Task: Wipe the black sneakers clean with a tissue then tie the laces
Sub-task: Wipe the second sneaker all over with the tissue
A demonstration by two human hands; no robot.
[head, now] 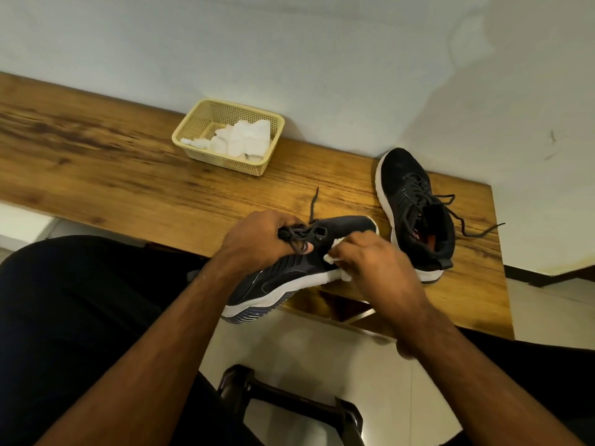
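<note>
My left hand [257, 238] grips a black sneaker [286, 278] by its tongue and laces, holding it tilted on its side over the table's near edge, toe pointing away. My right hand [376, 262] is closed on a white tissue [331, 257] and presses it against the sneaker's side, just above the white sole. One lace end trails onto the table behind the shoe. A second black sneaker [415, 214] stands upright on the table to the right, its laces loose and spread out.
A cream plastic basket [193, 130] holding several white tissues sits at the back of the wooden table [112, 169], against the white wall. The table ends just right of the second sneaker. A dark stool frame [289, 400] is below, between my legs.
</note>
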